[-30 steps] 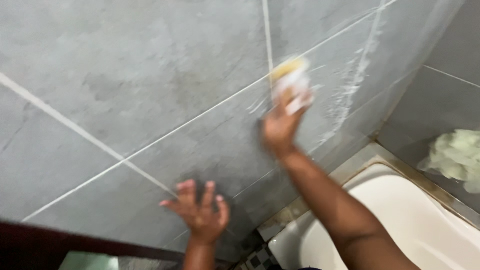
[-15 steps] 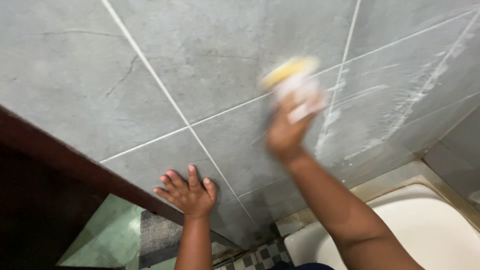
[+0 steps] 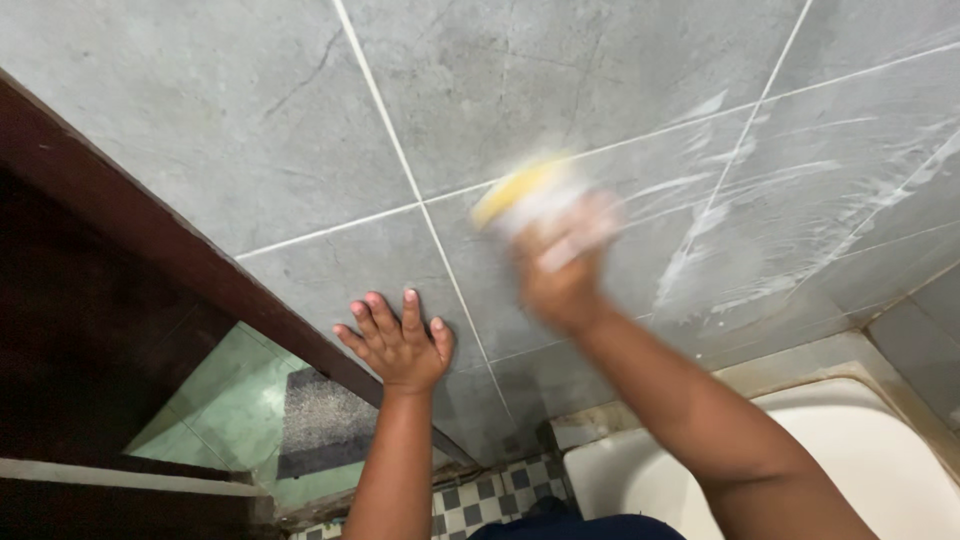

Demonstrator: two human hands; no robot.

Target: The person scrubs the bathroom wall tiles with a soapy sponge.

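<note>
Grey tiled wall (image 3: 560,70) spread above both hands, soap streaks (image 3: 740,230) right of right hand. Dark door frame (image 3: 150,240) bounds wall left of left hand; white tub (image 3: 850,450) below right forearm. Left hand (image 3: 400,345) pressed flat, fingers splayed — nothing grasped. Yellow sponge (image 3: 525,190) gripped by right hand (image 3: 560,265) against wall — blurred.

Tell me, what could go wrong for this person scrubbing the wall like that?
The left hand braces flat on the grey wall tiles; if the soapy streaks spread there, it might slip. The right hand moves fast enough to blur, so the yellow sponge could fly loose. The person seems to lean over the white tub, so a slip could tip them toward it.
</note>
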